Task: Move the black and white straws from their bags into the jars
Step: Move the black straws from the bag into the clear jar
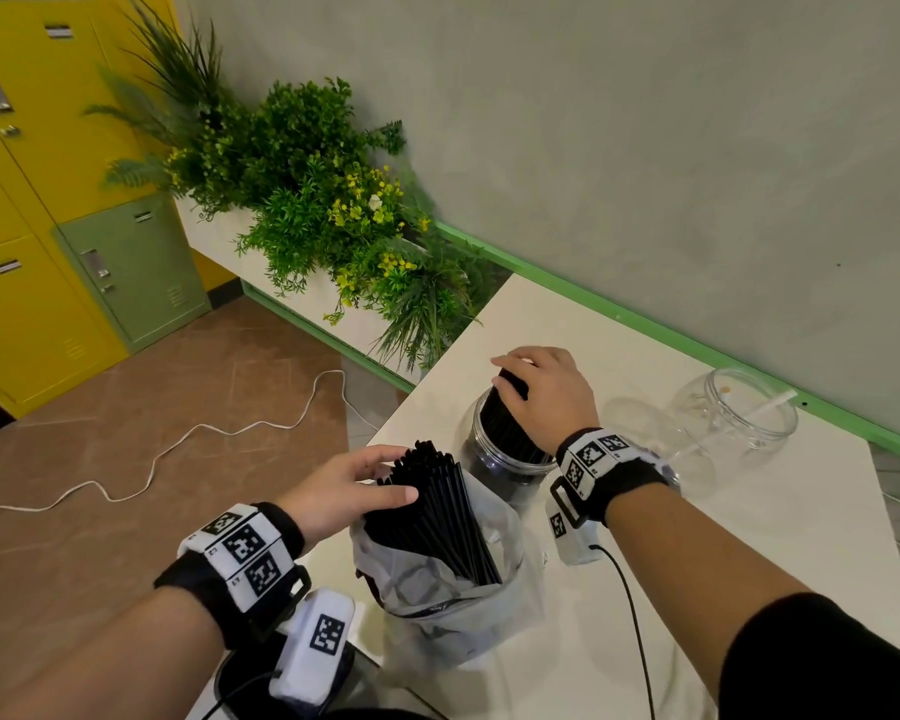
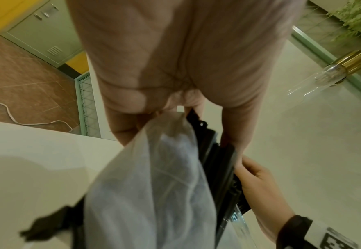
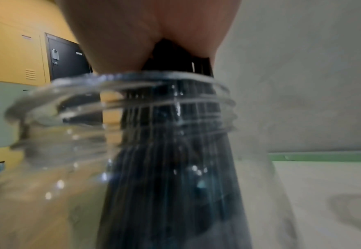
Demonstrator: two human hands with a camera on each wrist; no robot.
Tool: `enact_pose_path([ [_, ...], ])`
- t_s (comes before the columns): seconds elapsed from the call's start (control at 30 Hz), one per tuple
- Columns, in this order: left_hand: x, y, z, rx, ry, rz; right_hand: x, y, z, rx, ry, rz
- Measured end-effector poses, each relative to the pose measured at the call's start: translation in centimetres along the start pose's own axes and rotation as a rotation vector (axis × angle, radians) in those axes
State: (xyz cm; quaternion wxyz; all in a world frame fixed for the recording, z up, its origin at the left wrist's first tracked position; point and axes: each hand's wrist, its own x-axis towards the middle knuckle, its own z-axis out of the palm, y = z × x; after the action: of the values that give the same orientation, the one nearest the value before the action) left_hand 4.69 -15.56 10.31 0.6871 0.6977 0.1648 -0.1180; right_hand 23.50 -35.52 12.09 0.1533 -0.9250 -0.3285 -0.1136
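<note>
Black straws going from bag to jar on the white table, one bundle at a time.

The white rectangular table [image 1: 749, 511] carries everything within reach. At its centre stands the crumpled translucent plastic bag [image 1: 448, 605], open upward so the remaining black plastic straws [image 1: 437, 511] fan out. The left hand [image 1: 349, 491] grasps their tops with curled fingers, probably to steady or gather them. At one o'clock from the bag, the clear wide-mouthed plastic jar [image 1: 500, 459] takes a bundle of black straws [image 1: 510, 423], which the right hand [image 1: 546, 392] clasps at the top, seemingly lowering it in. At three o'clock of that jar a second clear jar [image 1: 749, 423], nearly empty, presumably awaits white straws.
</note>
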Motion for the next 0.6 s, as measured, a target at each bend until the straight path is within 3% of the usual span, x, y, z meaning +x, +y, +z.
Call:
enact_pose_path([
  [0.07,-0.10,0.07,-0.06,-0.002,0.004,-0.003,0.09,0.00,-0.03,-0.032,-0.059,0.032],
  [0.23,-0.16,-0.01,0.04,-0.012,0.004,0.000,-0.26,0.26,-0.04,0.255,0.190,0.037],
  [0.4,-0.05,0.02,0.01,-0.014,0.006,-0.007,0.27,0.43,-0.21,0.012,-0.056,0.094],
  [0.6,-0.36,-0.06,-0.14,-0.020,-0.004,-0.012,0.20,0.24,-0.47,0.177,-0.063,-0.022],
])
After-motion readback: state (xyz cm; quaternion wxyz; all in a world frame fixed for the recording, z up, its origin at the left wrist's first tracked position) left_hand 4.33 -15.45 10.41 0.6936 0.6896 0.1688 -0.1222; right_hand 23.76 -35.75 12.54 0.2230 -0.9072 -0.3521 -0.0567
